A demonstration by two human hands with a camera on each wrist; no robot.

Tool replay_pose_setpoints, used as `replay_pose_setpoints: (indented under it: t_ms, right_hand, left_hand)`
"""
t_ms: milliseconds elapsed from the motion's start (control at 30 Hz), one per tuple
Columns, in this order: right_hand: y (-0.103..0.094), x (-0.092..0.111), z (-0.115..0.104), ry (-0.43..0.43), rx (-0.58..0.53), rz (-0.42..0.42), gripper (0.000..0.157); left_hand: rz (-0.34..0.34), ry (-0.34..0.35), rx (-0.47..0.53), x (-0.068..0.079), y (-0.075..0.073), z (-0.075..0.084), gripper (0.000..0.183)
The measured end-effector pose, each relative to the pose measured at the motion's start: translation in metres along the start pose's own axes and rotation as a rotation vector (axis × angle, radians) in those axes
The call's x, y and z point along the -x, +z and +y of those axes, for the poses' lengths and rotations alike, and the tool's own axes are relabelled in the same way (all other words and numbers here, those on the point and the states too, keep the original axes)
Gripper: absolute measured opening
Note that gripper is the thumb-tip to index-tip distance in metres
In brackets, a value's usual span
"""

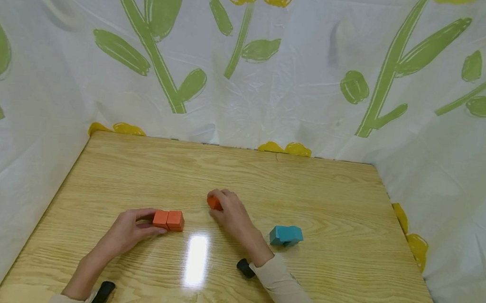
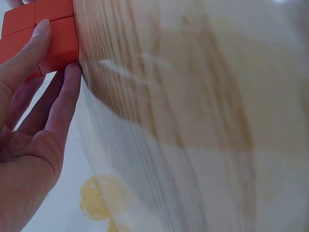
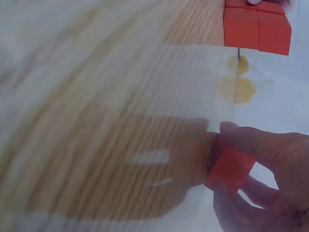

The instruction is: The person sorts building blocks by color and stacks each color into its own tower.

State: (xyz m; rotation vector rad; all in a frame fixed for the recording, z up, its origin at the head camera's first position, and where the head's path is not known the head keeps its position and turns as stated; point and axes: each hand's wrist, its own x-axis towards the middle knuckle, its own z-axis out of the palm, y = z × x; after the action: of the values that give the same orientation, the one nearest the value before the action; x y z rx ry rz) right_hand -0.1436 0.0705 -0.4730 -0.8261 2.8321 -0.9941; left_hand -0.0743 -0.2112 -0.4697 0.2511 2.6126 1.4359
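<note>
On the left part of the wooden table, a group of orange-red cubes [image 1: 168,220] sits pressed together with thin seams between them. My left hand [image 1: 127,230] grips the group at its left end; the thumb [image 2: 42,34] lies across one face in the left wrist view and the fingers are on the other side. Farther back and to the right, my right hand [image 1: 231,215] pinches a single orange-red cube [image 3: 229,166] between thumb and fingers, with the cube low at the tabletop. A gap separates it from the group. The right hand partly hides this cube in the head view.
Teal blocks [image 1: 286,236] stand right of my right forearm. The wooden table [image 1: 330,191] is bordered at the back and sides by a white curtain [image 1: 299,89] with green stems and yellow flowers. A black piece [image 1: 245,268] sticks out beside my right wrist.
</note>
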Motion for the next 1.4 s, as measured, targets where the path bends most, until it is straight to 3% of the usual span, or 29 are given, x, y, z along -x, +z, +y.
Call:
replay_pose_setpoints:
  t_ms: [267, 733, 933, 1133, 1400]
  right_hand:
    - [-0.002, -0.002, -0.006, 0.035, -0.062, 0.024, 0.036]
    - [-0.006, -0.005, -0.028, -0.094, -0.351, 0.045, 0.032]
    - [-0.004, -0.007, -0.036, -0.129, -0.434, 0.011, 0.03]
    - [0.001, -0.009, -0.045, -0.116, -0.486, -0.025, 0.033]
    - [0.01, -0.011, -0.054, -0.168, -0.476, -0.049, 0.033]
  left_hand:
    - [0.002, 0.012, -0.007, 0.0, 0.0, 0.0, 0.046]
    - [-0.004, 0.013, 0.002, 0.0, 0.0, 0.0, 0.045]
    - [-0.011, 0.037, 0.029, 0.0, 0.0, -0.002, 0.044]
    - [-0.01, 0.048, 0.027, -0.001, -0.001, -0.004, 0.042]
    - [-0.02, 0.046, 0.032, -0.001, -0.002, -0.002, 0.04]
